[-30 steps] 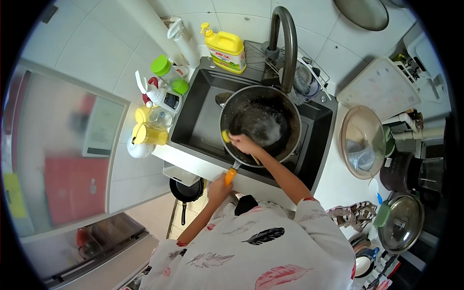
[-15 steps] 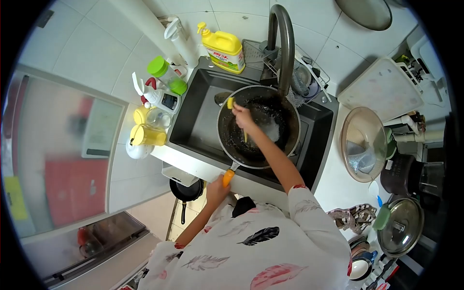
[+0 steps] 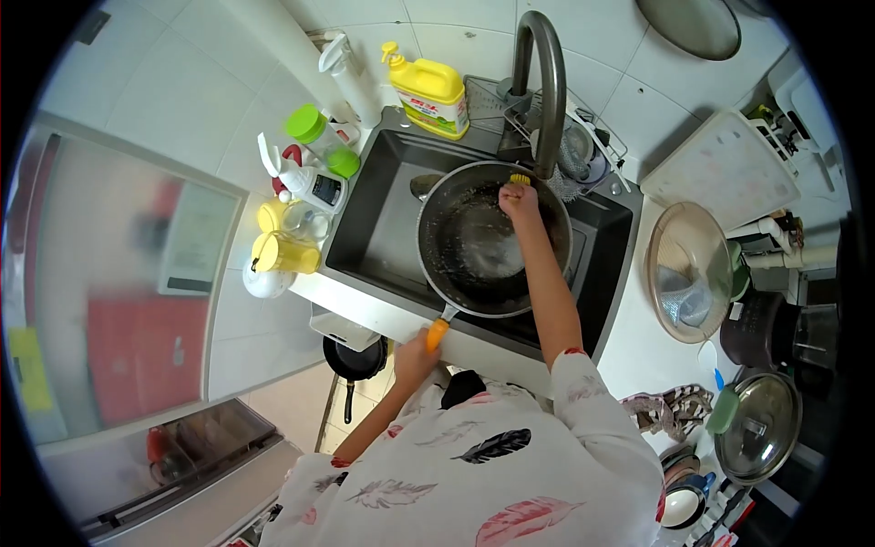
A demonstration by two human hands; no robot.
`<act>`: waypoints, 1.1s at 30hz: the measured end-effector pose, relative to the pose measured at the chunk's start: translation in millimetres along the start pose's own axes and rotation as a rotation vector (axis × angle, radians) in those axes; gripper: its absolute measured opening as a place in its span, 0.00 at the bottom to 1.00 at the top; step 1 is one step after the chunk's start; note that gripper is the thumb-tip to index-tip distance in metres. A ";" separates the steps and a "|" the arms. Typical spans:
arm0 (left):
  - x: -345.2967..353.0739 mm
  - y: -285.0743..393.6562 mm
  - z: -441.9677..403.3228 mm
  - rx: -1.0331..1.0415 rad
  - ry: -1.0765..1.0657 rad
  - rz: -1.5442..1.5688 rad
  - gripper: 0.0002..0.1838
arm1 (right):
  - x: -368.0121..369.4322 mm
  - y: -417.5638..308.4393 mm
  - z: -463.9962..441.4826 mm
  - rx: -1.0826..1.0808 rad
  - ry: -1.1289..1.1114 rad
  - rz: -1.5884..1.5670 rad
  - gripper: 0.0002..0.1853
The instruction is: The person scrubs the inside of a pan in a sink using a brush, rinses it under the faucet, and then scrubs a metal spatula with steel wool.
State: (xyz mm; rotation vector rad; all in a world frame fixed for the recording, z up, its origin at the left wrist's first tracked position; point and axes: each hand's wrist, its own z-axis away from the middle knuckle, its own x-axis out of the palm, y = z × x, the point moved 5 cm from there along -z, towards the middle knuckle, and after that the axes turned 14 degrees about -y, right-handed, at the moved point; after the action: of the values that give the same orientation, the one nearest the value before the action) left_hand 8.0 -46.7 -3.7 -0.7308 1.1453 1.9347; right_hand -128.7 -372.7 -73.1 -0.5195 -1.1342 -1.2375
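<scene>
A large dark wok (image 3: pixel 453 242) rests in the grey sink (image 3: pixel 369 232), with cloudy, sudsy water in its bottom. My left hand (image 3: pixel 416 360) is wrapped round its orange handle (image 3: pixel 438 334) at the front edge of the counter. Inside the wok, at the far right wall, my right hand (image 3: pixel 519 201) is closed on a yellow scrubbing brush (image 3: pixel 520 180). Only the brush's head shows; the fist covers the rest. The dark tap (image 3: pixel 550 100) arches over the wok's far right rim.
Left of the sink stand a yellow detergent bottle (image 3: pixel 428 96), a green-lidded jar (image 3: pixel 314 132) and a white spray bottle (image 3: pixel 314 187). On the right counter sit a translucent basin (image 3: pixel 665 314) and a glass pot lid (image 3: pixel 761 442). A black frying pan (image 3: pixel 357 361) hangs below the counter's left.
My right hand has moved the brush from the wok's left side across to its far right wall. My left hand still grips the handle. The whole view has shifted slightly.
</scene>
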 end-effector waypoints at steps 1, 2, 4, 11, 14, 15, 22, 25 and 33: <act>0.1 -0.1 -0.2 -0.007 -0.020 0.015 0.16 | 3.6 13.8 -5.6 0.105 -0.053 -0.033 0.19; 0.2 0.1 0.0 -0.014 -0.039 0.031 0.16 | 1.6 24.5 -8.4 0.111 -0.052 -0.030 0.19; -0.2 0.7 -0.9 -0.010 -0.030 0.041 0.16 | 2.3 69.0 -9.6 0.434 -0.020 0.173 0.19; 1.2 0.8 -1.3 -0.010 -0.045 0.035 0.15 | -57.8 118.3 60.5 0.706 -0.110 1.491 0.16; 0.0 1.8 -1.4 -0.031 -0.040 -0.010 0.15 | -97.9 93.9 95.0 0.035 -0.841 2.372 0.10; 0.3 2.0 -2.6 -0.024 -0.042 -0.003 0.15 | -80.4 84.0 120.8 0.295 -0.734 2.631 0.09; 1.0 -0.1 -0.7 -0.017 -0.016 0.018 0.17 | -49.6 -51.0 107.8 0.235 0.182 3.522 0.09; -1.4 0.3 -1.3 -0.025 -0.016 0.031 0.17 | 0.6 -53.2 58.7 -0.082 0.073 3.377 0.08; -0.5 2.1 -0.8 0.016 0.016 0.047 0.16 | -28.1 86.0 48.1 -0.027 -0.224 2.931 0.08</act>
State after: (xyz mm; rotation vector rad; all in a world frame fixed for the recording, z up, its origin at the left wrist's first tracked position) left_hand 6.6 -48.3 -2.7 -0.7181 1.1961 1.9596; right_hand -66.1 -293.3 -57.2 -1.3251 0.3113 1.3924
